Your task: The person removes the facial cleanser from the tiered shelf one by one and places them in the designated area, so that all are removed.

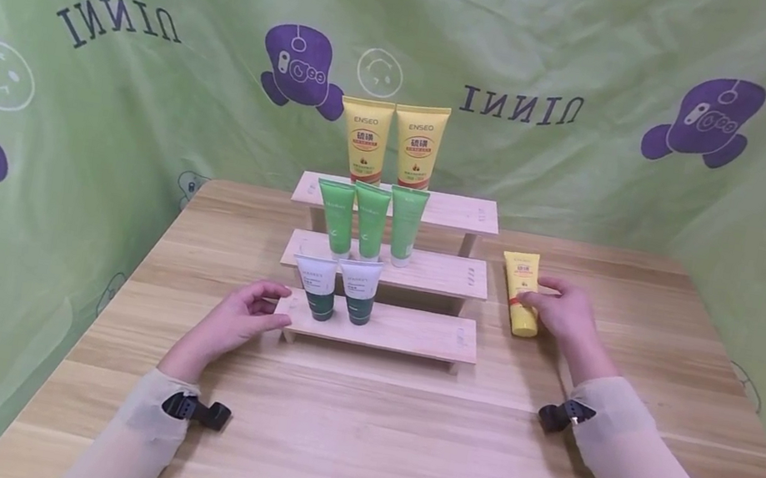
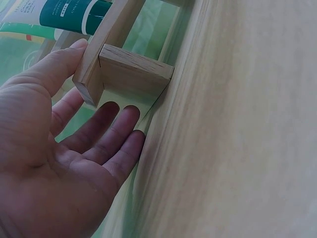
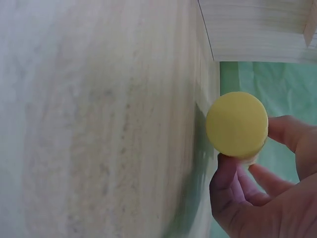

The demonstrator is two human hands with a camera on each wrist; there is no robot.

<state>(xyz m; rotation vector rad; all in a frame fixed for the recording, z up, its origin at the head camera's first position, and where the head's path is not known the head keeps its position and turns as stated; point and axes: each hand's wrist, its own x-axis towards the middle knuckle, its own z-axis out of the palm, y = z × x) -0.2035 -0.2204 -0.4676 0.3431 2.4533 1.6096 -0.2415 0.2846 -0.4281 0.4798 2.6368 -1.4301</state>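
At the right of the three-step wooden display stand [image 1: 413,333], my right hand [image 1: 571,317] pinches a yellow squeeze tube [image 1: 522,283] between thumb and fingers. In the right wrist view its round yellow cap [image 3: 237,124] faces the camera, hiding most of the tube. My left hand [image 1: 244,317] holds the left end of the lowest step, thumb and index finger at its edges; the other fingers [image 2: 119,129] extend below the board. Two white-and-dark-green tubes [image 1: 358,294] stand on that step, several green tubes [image 1: 404,221] on the middle one, two yellow tubes [image 1: 367,139] on top.
The stand rests on a wood-grain table [image 1: 365,439]. A green curtain [image 1: 509,32] with purple cartoon figures hangs behind and along both sides. Black wrist cameras [image 1: 198,411] are strapped over both pale sleeves.
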